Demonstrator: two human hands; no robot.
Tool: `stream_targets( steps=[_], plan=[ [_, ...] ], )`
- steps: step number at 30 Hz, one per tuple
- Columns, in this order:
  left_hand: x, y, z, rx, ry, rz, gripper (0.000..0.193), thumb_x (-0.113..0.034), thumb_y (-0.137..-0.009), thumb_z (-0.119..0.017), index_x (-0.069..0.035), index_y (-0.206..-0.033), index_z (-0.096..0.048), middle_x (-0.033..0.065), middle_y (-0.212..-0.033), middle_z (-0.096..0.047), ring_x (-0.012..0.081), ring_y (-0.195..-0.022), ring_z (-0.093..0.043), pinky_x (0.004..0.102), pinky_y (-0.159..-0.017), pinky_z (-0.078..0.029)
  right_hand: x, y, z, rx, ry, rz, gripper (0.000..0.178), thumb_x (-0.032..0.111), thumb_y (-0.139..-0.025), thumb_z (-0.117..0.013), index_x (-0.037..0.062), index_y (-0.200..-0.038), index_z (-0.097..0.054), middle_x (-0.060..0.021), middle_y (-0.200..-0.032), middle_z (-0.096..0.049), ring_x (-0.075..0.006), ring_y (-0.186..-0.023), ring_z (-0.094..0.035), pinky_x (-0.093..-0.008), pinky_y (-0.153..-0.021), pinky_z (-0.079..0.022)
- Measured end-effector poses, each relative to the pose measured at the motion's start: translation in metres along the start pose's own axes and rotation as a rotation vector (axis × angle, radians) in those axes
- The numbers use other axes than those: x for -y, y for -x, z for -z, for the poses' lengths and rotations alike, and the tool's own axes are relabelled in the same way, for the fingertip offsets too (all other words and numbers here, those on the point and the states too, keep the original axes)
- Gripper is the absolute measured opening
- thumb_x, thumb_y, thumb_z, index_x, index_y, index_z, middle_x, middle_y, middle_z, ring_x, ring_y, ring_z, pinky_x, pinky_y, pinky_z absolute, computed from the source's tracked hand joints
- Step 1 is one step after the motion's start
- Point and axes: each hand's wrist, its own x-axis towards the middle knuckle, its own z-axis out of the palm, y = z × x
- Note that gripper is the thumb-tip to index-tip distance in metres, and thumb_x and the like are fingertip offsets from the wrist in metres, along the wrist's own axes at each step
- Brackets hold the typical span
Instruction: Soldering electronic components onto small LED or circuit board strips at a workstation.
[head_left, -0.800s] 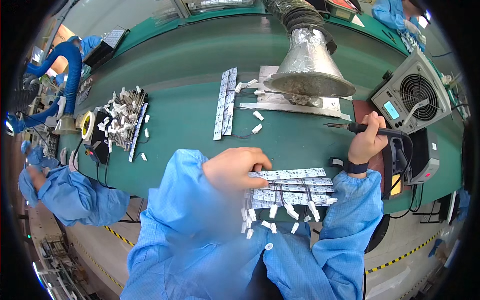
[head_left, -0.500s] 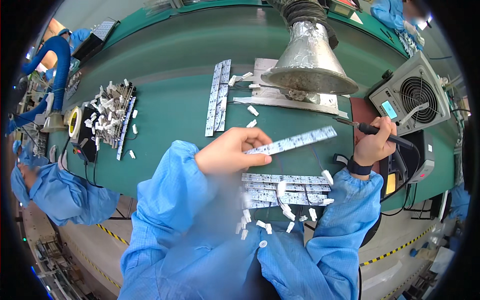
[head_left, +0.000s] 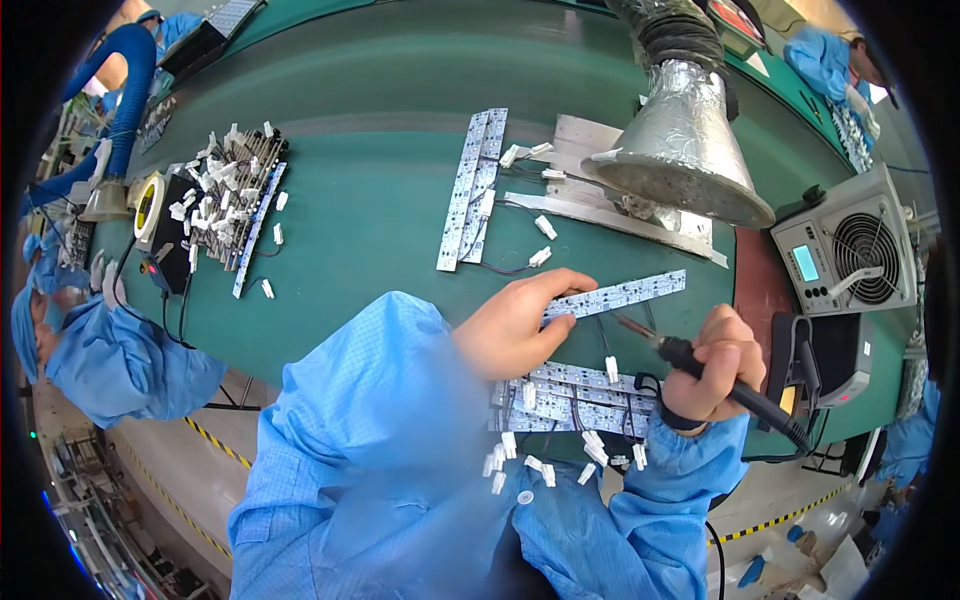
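Observation:
My left hand (head_left: 522,322) pinches one end of a narrow white LED circuit board strip (head_left: 625,296), which slants up to the right above the green bench. From its underside hangs a thin wire with a white connector (head_left: 612,370). In my right hand (head_left: 712,368) is a black soldering iron (head_left: 742,392), its tip pointing up and left, just below the strip's right part; whether it touches anything I cannot tell. Right below both hands lies a row of similar strips (head_left: 580,398) with wires and white connectors (head_left: 594,447) hanging over the near bench edge.
A foil-wrapped fume extractor hood (head_left: 688,150) stands over a metal fixture (head_left: 620,222). More strips (head_left: 470,195) lie left of it. At right are a soldering station (head_left: 845,245) and an iron holder (head_left: 795,360). A heap of wired strips (head_left: 235,195) sits at left; a co-worker (head_left: 120,350) sits beyond.
My right hand has brought the soldering iron left and down toward the strip. The strip in my left hand is tilted slightly flatter. The whole view has shifted a little.

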Motion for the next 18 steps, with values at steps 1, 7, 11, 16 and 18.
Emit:
stream_targets(
  steps=[1,7,11,16,18],
  plan=[
    [0.000,0.001,0.000,-0.022,-0.008,-0.025,0.040,-0.001,-0.086,-0.056,0.003,-0.126,-0.053,0.0213,-0.122,-0.059,0.0337,-0.115,-0.057,0.0381,-0.099,-0.044,0.000,0.000,-0.002,0.001,-0.002,-0.004,0.026,0.010,-0.092,-0.044,0.0030,-0.068,-0.039,-0.0047,-0.054,-0.037,-0.0118,-0.047,-0.029,-0.0304,-0.045,-0.021],
    [0.000,-0.001,-0.002,-0.049,-0.005,-0.032,0.039,0.000,-0.085,-0.057,0.003,-0.124,-0.053,0.0212,-0.119,-0.060,0.0345,-0.113,-0.058,0.0386,-0.098,-0.044,0.000,-0.002,-0.013,0.127,0.050,0.042,0.024,0.012,-0.090,-0.046,0.0029,-0.068,-0.041,-0.0030,-0.050,-0.035,-0.0118,-0.042,-0.029,-0.0306,-0.041,-0.019],
    [0.002,-0.001,-0.002,-0.052,0.002,-0.026,0.038,0.000,-0.085,-0.057,0.003,-0.124,-0.053,0.0212,-0.118,-0.060,0.0345,-0.113,-0.059,0.0388,-0.097,-0.045,0.000,-0.003,-0.019,0.153,0.053,0.048,0.024,0.011,-0.089,-0.047,0.0033,-0.067,-0.040,-0.0035,-0.049,-0.035,-0.0126,-0.040,-0.029,-0.0310,-0.040,-0.018],
    [0.002,-0.001,-0.002,-0.049,0.019,-0.025,0.038,-0.001,-0.086,-0.056,0.003,-0.123,-0.053,0.0210,-0.117,-0.061,0.0343,-0.111,-0.060,0.0389,-0.096,-0.045,-0.001,-0.002,-0.020,0.180,0.064,0.065,0.024,0.010,-0.087,-0.049,0.0031,-0.067,-0.040,-0.0039,-0.048,-0.035,-0.0136,-0.039,-0.030,-0.0311,-0.039,-0.019],
    [0.001,-0.001,-0.002,-0.054,0.013,-0.025,0.037,-0.001,-0.086,-0.056,0.003,-0.123,-0.054,0.0210,-0.116,-0.061,0.0342,-0.110,-0.060,0.0389,-0.096,-0.046,-0.002,-0.001,-0.020,0.183,0.061,0.065,0.023,0.010,-0.087,-0.049,0.0030,-0.067,-0.040,-0.0040,-0.048,-0.035,-0.0135,-0.039,-0.030,-0.0310,-0.039,-0.019]
  ],
)
